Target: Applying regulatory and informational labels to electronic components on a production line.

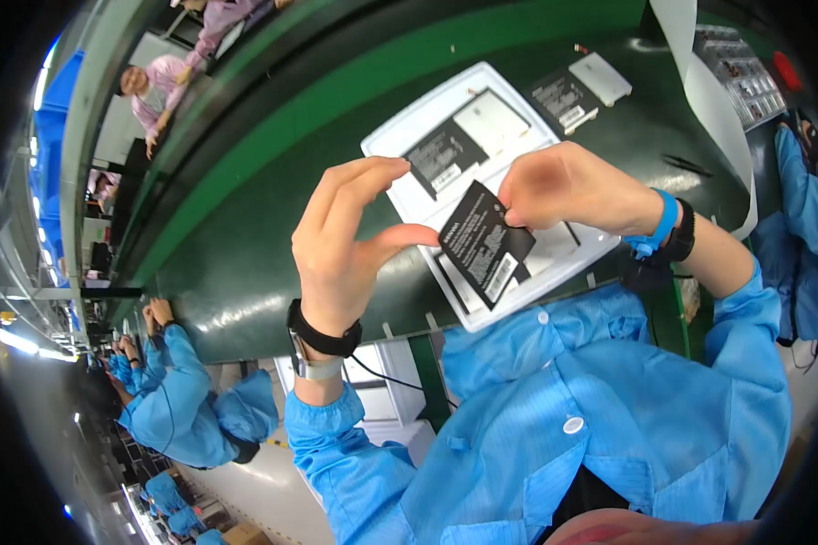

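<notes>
You are pinching the flat black pack [482, 245] in your right hand [568, 186], thumb and fingers closed on its upper right edge. It is hanging tilted over the near half of the white tray [427, 111], printed side facing you; I cannot tell whether its lowest corner is touching anything beneath. Your left hand [334, 241] is gripping nothing: thumb and fingers are standing wide apart in a C, the thumb tip meeting the pack's left corner, the index tip pointing just beside the second pack [445, 156] in the tray's far half.

To handle this well, you should be carrying the pack by two opposite edges — light, even pressure, no single corner taking the load. Something this thin is probably flexing if you are squeezing it hard, so be using the fingertips only. Be levelling it over the tray before lowering either end, or the low corner could be scraping. Be minding that left index finger too: it could be nudging the second pack or the pale piece [491, 127] next to it. The cord [386, 374] is running from your left wrist below the bench [264, 263] — be leaving it slack.
</notes>
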The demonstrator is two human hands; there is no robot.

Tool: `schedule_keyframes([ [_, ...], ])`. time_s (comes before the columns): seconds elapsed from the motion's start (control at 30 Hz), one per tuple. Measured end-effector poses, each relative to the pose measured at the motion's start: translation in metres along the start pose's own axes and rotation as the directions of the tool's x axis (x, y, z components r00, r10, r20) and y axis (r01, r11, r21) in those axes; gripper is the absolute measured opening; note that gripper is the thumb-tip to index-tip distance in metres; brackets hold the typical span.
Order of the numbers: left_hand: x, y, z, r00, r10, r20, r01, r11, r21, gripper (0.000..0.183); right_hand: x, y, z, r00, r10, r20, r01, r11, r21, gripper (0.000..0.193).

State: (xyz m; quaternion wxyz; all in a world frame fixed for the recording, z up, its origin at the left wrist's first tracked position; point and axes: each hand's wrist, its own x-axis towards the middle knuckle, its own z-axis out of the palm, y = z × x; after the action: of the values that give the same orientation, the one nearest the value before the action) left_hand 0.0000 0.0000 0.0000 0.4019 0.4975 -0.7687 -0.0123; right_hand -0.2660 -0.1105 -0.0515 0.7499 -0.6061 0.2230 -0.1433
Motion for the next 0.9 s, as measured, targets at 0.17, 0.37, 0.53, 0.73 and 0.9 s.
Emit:
schedule_keyframes([
  [0.17, -0.068, 0.007, 0.020, 0.977, -0.164, 0.133, 0.132, 0.967, 0.219, 0.046, -0.016, 0.028, -0.001, 0.970, -0.163, -0.179, 0.056, 0.870, -0.490, 0.010],
  [0.37, -0.142, 0.045, 0.089, 0.915, -0.347, 0.206, 0.286, 0.918, 0.275, 0.052, -0.042, 0.041, -0.018, 0.899, -0.049, -0.435, -0.074, 0.962, -0.262, 0.012],
  [0.53, -0.148, 0.050, 0.107, 0.885, -0.352, 0.305, 0.249, 0.911, 0.330, 0.054, -0.054, 0.044, -0.031, 0.818, -0.073, -0.571, -0.105, 0.956, -0.273, 0.010],
  [0.73, -0.139, 0.043, 0.106, 0.898, -0.387, 0.209, 0.323, 0.903, 0.285, 0.058, -0.066, 0.030, -0.036, 0.901, 0.107, -0.420, -0.031, 0.983, 0.182, 0.011],
  [0.9, -0.170, 0.025, 0.125, 0.950, -0.306, 0.055, 0.289, 0.933, 0.214, 0.056, -0.041, 0.057, -0.006, 0.885, -0.032, -0.464, -0.140, 0.932, -0.333, 0.007],
])
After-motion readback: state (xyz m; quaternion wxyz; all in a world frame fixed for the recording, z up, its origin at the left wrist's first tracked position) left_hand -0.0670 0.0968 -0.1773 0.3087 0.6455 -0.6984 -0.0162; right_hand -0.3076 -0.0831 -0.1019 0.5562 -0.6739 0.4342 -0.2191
